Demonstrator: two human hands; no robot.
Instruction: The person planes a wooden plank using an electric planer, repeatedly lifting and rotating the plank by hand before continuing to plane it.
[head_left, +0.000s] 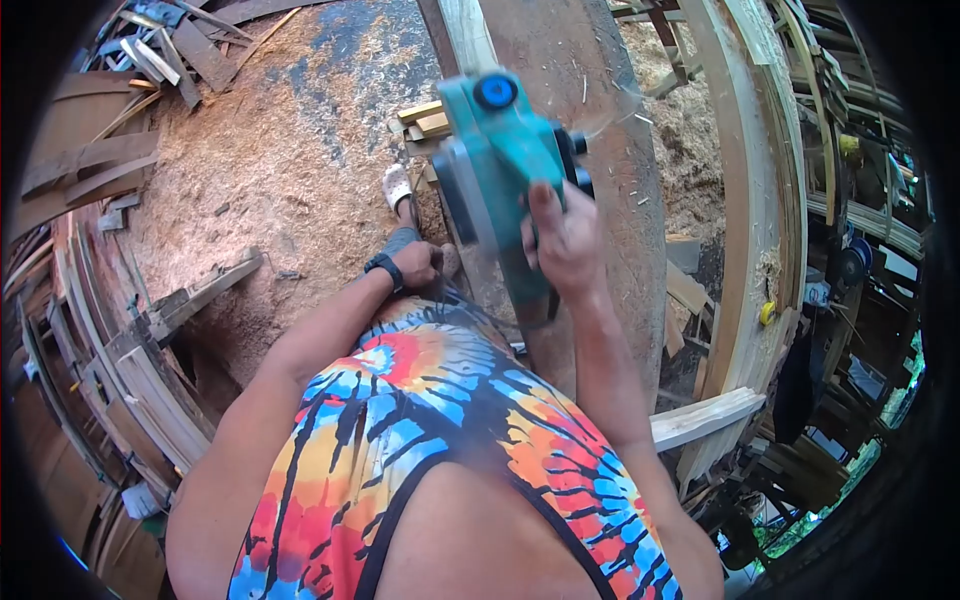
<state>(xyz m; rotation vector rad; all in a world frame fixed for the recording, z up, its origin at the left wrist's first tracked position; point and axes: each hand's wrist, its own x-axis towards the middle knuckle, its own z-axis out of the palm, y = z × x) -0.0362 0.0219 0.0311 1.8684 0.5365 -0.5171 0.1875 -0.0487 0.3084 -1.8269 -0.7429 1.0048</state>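
Grips with right hand (pixel 565 238) the rear handle of a teal power planer (pixel 500 140), with fingers wrapped round and thumb on top. Shows left hand (pixel 418 264) curled, just left of the tool, near the knee; cannot tell from this view whether holding anything. Wears a dark wristwatch (pixel 384 272) above the left hand.

For a sound pass, judged from present position: press the sole flat on the pale wood strip (pixel 466 35), seen ahead of the right hand and running away beyond the planer. Load the front at entry, then shift weight rearward near the exit, to avoid dips at the ends. Advance at an even pace, without rocking the wrist. Guide well clear of the left hand, or place that hand on the front knob (pixel 495 92) for steadier tracking.

Noted on the planer: teal body, dark side parts, bright blue disc on the knob, outline blurred. Noted on the strip: light in colour, straight-edged, largely hidden by the tool; cannot assess surface finish.

Observed farther out: broad brown plank (pixel 632 200) under and right of the right hand, short offcuts (pixel 430 122) ahead of the left, and shavings (pixel 250 180) spread thickly beyond.
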